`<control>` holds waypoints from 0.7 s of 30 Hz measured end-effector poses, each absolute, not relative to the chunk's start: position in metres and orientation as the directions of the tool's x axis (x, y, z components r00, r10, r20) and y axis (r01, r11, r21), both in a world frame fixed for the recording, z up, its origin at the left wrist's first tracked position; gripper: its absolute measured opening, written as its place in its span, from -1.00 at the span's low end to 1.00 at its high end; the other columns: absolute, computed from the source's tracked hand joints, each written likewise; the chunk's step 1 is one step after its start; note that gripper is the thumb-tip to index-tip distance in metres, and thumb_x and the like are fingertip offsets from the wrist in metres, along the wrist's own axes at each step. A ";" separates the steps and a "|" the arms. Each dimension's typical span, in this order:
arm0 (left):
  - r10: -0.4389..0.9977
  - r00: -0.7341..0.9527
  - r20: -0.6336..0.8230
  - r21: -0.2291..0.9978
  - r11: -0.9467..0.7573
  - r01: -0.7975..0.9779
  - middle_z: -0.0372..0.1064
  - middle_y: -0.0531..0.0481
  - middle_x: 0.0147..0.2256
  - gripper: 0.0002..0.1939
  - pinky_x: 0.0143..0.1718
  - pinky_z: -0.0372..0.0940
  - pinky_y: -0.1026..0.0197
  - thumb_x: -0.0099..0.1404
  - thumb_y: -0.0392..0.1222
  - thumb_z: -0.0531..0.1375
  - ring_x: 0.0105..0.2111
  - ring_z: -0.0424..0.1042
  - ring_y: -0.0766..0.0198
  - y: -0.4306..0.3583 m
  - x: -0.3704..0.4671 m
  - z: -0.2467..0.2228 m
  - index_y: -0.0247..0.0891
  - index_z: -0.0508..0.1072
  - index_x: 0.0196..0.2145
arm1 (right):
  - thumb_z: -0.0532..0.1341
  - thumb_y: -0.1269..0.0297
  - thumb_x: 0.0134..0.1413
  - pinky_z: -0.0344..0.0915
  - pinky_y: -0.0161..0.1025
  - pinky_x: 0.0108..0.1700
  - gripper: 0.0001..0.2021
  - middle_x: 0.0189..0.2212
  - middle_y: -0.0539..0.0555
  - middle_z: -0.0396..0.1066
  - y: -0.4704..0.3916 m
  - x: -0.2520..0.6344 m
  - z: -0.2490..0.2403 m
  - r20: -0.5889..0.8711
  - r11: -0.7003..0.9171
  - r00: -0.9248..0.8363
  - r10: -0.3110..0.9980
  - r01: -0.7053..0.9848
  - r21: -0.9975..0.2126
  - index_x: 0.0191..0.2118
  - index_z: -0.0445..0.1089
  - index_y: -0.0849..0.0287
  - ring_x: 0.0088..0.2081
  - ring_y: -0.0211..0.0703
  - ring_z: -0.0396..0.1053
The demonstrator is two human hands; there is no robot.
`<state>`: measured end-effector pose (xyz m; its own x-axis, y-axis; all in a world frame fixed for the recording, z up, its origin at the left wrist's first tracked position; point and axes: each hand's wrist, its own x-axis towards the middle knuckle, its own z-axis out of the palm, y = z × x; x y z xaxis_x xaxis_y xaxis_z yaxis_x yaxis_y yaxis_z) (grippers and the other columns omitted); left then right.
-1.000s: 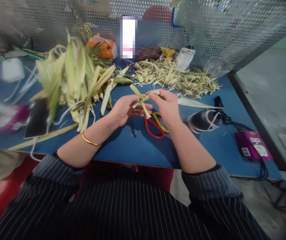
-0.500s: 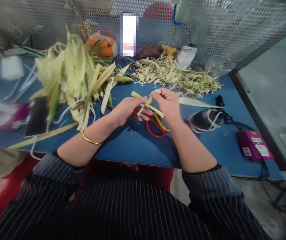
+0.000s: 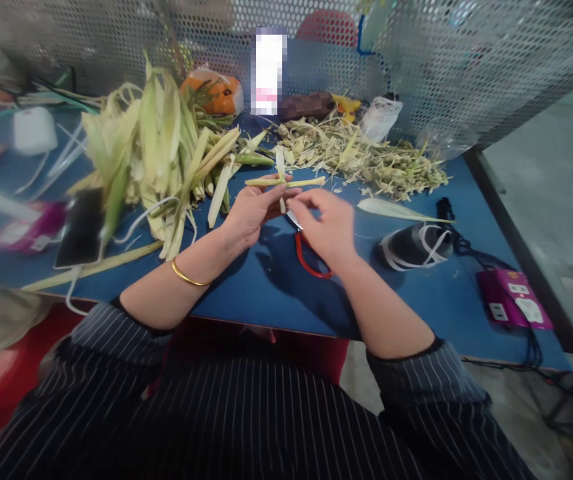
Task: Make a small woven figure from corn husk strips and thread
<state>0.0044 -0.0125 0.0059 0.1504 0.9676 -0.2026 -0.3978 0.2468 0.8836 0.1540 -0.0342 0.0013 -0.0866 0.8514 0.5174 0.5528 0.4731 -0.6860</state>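
Observation:
Pale green husk strips, crossed and joined at the middle (image 3: pixel 282 180), are pinched in my left hand (image 3: pixel 252 210), between the thumb and the fingers behind. Their ends stick out left, right, up and down. My right hand (image 3: pixel 329 223) is closed, its thumb and fingertips together close to the lower end of the cross. Whatever those fingertips grip is too small to make out. Below the right hand, scissors with a red handle loop (image 3: pixel 311 263) lie on the blue table (image 3: pixel 266 293), partly covered by that hand.
Long corn husks (image 3: pixel 156 140) are heaped at left behind a phone (image 3: pixel 80 227). Dry husk scraps (image 3: pixel 361 153) spread along the back. To the right are one loose husk (image 3: pixel 396 210), a dark cone wound with white cord (image 3: pixel 413 247) and a purple power strip (image 3: pixel 513 298).
The crossed strips have turned and moved slightly up and left, now lying more level. My right hand has left the upper strip end and dropped to the lower end, covering the yellow handle.

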 end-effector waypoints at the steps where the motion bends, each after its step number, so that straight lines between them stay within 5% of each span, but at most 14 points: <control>1: 0.969 0.152 -0.193 0.883 0.239 -0.404 0.62 -0.06 -0.27 -0.76 -0.21 0.43 0.29 0.31 -0.25 0.30 -0.30 0.60 0.30 -0.013 0.006 0.005 -0.31 0.49 -0.07 | 0.27 0.21 0.19 0.22 -0.19 -0.21 -0.82 -0.42 0.03 0.45 -0.035 0.150 -0.002 0.467 0.457 -0.142 0.873 0.570 -0.682 -0.41 0.42 0.14 -0.35 -0.18 0.35; 5: 0.972 0.164 -0.168 0.876 0.223 -0.428 0.60 -0.06 -0.27 -0.78 -0.20 0.42 0.28 0.25 -0.26 0.34 -0.27 0.58 0.29 -0.015 0.011 0.000 -0.31 0.50 -0.14 | 0.27 0.30 0.17 0.13 -0.21 -0.26 -0.82 -0.46 0.03 0.41 -0.034 0.142 -0.014 0.387 0.366 -0.122 0.914 0.656 -0.660 -0.46 0.38 0.16 -0.38 -0.20 0.28; 16: 0.979 0.139 -0.147 0.885 0.193 -0.423 0.60 -0.03 -0.31 -0.85 -0.40 0.34 0.34 0.29 -0.27 0.29 -0.38 0.54 0.35 -0.013 0.010 -0.009 -0.28 0.49 -0.17 | 0.23 0.32 0.16 0.11 -0.22 -0.30 -0.71 -0.54 -0.04 0.27 -0.033 0.145 -0.011 0.366 0.421 -0.213 0.906 0.538 -0.730 -0.55 0.22 0.14 -0.43 -0.26 0.18; 21: 0.979 0.096 -0.182 0.910 0.204 -0.360 0.58 -0.04 -0.35 -0.85 -0.37 0.37 0.29 0.29 -0.28 0.28 -0.39 0.55 0.30 -0.011 0.007 -0.002 -0.30 0.50 -0.16 | 0.18 0.24 0.23 0.14 -0.20 -0.29 -0.73 -0.52 0.00 0.37 -0.032 0.144 -0.013 0.311 0.356 -0.178 0.934 0.553 -0.753 -0.51 0.30 0.14 -0.43 -0.24 0.25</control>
<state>0.0071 -0.0109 -0.0016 0.0956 0.9787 -0.1815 -0.3604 0.2040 0.9102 0.1438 -0.0323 -0.0126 -0.1782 0.9336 0.3107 0.5527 0.3562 -0.7534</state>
